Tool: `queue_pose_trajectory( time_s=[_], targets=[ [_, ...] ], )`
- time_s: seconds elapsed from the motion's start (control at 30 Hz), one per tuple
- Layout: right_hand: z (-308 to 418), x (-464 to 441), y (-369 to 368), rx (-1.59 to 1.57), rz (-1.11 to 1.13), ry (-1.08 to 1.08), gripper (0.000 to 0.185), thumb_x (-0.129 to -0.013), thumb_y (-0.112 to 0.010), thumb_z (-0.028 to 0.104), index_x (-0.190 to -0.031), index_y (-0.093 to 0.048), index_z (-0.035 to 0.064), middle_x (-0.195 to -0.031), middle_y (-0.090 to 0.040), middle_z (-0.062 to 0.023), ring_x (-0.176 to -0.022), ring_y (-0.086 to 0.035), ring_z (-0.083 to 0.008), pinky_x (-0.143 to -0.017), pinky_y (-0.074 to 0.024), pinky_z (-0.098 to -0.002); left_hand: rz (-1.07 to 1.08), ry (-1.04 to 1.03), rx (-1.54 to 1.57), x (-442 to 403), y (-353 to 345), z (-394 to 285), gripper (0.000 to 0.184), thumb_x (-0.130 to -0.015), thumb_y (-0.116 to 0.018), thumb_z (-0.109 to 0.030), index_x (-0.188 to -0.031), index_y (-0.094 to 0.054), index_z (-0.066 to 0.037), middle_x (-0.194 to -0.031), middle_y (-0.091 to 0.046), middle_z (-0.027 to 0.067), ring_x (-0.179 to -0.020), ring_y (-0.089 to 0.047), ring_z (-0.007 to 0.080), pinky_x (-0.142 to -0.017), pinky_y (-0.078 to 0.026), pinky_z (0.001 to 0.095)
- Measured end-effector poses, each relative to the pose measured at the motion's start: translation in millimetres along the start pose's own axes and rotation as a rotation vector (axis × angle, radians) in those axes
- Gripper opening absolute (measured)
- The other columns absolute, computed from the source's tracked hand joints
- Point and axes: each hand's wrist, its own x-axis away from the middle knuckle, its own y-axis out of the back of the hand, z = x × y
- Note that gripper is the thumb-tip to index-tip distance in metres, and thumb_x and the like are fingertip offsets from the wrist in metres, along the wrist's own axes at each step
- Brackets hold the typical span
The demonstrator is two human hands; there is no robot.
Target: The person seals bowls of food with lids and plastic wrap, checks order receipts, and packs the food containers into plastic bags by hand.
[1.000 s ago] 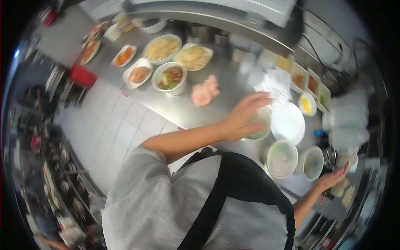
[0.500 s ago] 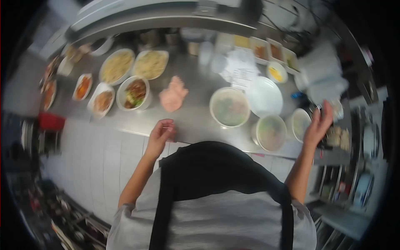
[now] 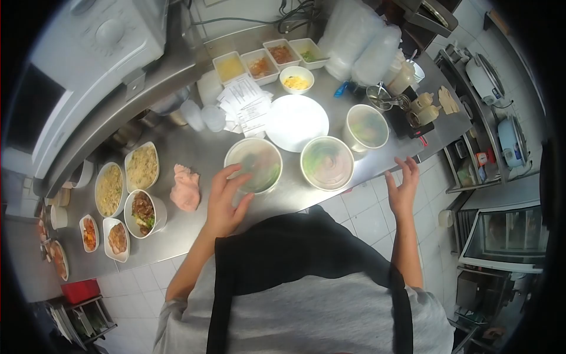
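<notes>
My left hand (image 3: 227,197) is open, fingers apart, at the near left edge of a lidded round bowl (image 3: 264,162); whether the fingertips touch it I cannot tell. Greens show dimly through its clear, fogged lid. To its right stand a second lidded bowl (image 3: 327,163) and, farther back, a third (image 3: 367,127). Off the counter's front edge, my right hand (image 3: 404,184) hangs with fingers spread, holding nothing, below and right of the third bowl. A crumpled pink cloth-like piece (image 3: 186,187) lies left of my left hand.
Behind the bowls are a white plate (image 3: 296,123), paper slips (image 3: 244,100) and a bowl of yellow shreds (image 3: 296,80). An uncovered meat-and-greens bowl (image 3: 144,213) and rice dishes (image 3: 141,167) stand left. Sauce bottles (image 3: 425,109) are at right. A steel hood edge (image 3: 112,112) overhangs the back left.
My view has swung to the right. My left hand has gone from near the pink piece to the leftmost lidded bowl, fingers spreading. My right hand has drawn back from beside the third bowl.
</notes>
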Motion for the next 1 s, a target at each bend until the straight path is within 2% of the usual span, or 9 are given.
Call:
queue_pose_trajectory(
  time_s=[0.13, 0.43, 0.6, 0.67, 0.73, 0.8, 0.83, 0.97, 1.0],
  targets=[
    [-27, -30, -1, -0.065, -0.007, 0.058, 0.037, -0.077, -0.067, 0.015, -0.113, -0.059, 0.0111, -0.131, -0.04, -0.0164, -0.119, -0.039, -0.036, -0.098, -0.0352, -0.0434, 0.15, -0.116, -0.131, -58, -21, -12, 0.035, -0.075, -0.067, -0.009, -0.109, -0.058, -0.007, -0.119, -0.05, 0.0124, -0.111, -0.047, 0.0328, -0.089, -0.042, 0.0393],
    [-102, -122, -2, -0.28, 0.027, 0.228, 0.025, -0.077, -0.065, 0.01, -0.102, -0.064, 0.0065, -0.123, -0.05, -0.0137, -0.113, -0.047, -0.0307, -0.096, -0.0367, -0.0391, -0.09, 0.09, -0.144, -102, -111, -60, 0.032, -0.073, -0.067, -0.006, -0.104, -0.059, -0.008, -0.111, -0.054, 0.0121, -0.104, -0.052, 0.0313, -0.086, -0.044, 0.0393],
    [-119, -154, 4, -0.44, 0.086, 0.335, 0.022, -0.079, -0.062, 0.005, -0.101, -0.065, 0.0031, -0.112, -0.058, -0.0123, -0.106, -0.053, -0.0263, -0.093, -0.0399, -0.0352, 0.113, 0.289, -0.554, -109, -126, -22, 0.034, -0.074, -0.061, -0.005, -0.108, -0.058, -0.006, -0.11, -0.055, 0.017, -0.107, -0.052, 0.0336, -0.086, -0.045, 0.0425],
    [-114, -160, 7, -0.465, 0.129, 0.396, 0.021, -0.08, -0.061, 0.004, -0.101, -0.065, 0.002, -0.109, -0.06, -0.0123, -0.105, -0.054, -0.0262, -0.092, -0.0401, -0.0352, 0.326, 0.538, -0.536, -137, -138, -21, 0.04, -0.075, -0.059, -0.008, -0.115, -0.054, -0.004, -0.11, -0.055, 0.0197, -0.108, -0.051, 0.035, -0.089, -0.044, 0.0425],
    [-108, -161, 4, -0.548, 0.169, 0.426, 0.02, -0.082, -0.059, 0.004, -0.101, -0.064, 0.0007, -0.107, -0.061, -0.0128, -0.104, -0.055, -0.0259, -0.092, -0.0407, -0.035, 0.243, 0.528, -0.394, -145, -172, 46, 0.056, -0.073, -0.066, -0.02, -0.121, -0.047, 0.001, -0.117, -0.052, 0.0234, -0.112, -0.048, 0.0379, -0.095, -0.04, 0.0451],
    [-112, -160, -1, -0.602, 0.182, 0.468, 0.019, -0.083, -0.058, 0.004, -0.101, -0.063, -0.0003, -0.106, -0.061, -0.0133, -0.102, -0.056, -0.0253, -0.09, -0.0419, -0.0343, -0.269, 0.851, -0.031, -178, -186, 46, 0.069, -0.071, -0.068, -0.033, -0.126, -0.043, 0.0, -0.118, -0.05, 0.0279, -0.116, -0.044, 0.0388, -0.099, -0.036, 0.0437],
    [-116, -160, -4, -0.591, 0.169, 0.503, 0.019, -0.084, -0.058, 0.004, -0.102, -0.063, -0.0007, -0.105, -0.061, -0.0136, -0.1, -0.056, -0.025, -0.089, -0.0427, -0.0339, -0.463, 1.097, -0.105, -191, -189, 36, 0.078, -0.071, -0.067, -0.038, -0.133, -0.036, 0.0, -0.126, -0.04, 0.0317, -0.12, -0.038, 0.0426, -0.104, -0.03, 0.0441],
    [-121, -160, -14, -0.746, 0.315, 0.389, 0.016, -0.085, -0.056, 0.003, -0.099, -0.063, -0.0013, -0.097, -0.062, -0.0118, -0.093, -0.057, -0.0226, -0.084, -0.0437, -0.0321, -0.384, 1.479, 0.078, -180, -195, 28, 0.088, -0.077, -0.057, -0.03, -0.143, -0.005, -0.003, -0.139, -0.015, 0.0372, -0.127, -0.026, 0.051, -0.109, -0.019, 0.0464],
    [-119, -162, -14, -0.748, 0.331, 0.391, 0.016, -0.085, -0.056, 0.003, -0.098, -0.063, -0.0014, -0.096, -0.062, -0.0117, -0.092, -0.057, -0.0226, -0.083, -0.0437, -0.0321, -0.388, 1.484, -0.007, -177, -193, 31, 0.086, -0.078, -0.054, -0.023, -0.143, 0.0, -0.003, -0.137, -0.024, 0.0348, -0.127, -0.031, 0.0461, -0.107, -0.025, 0.0468]
  ],
)
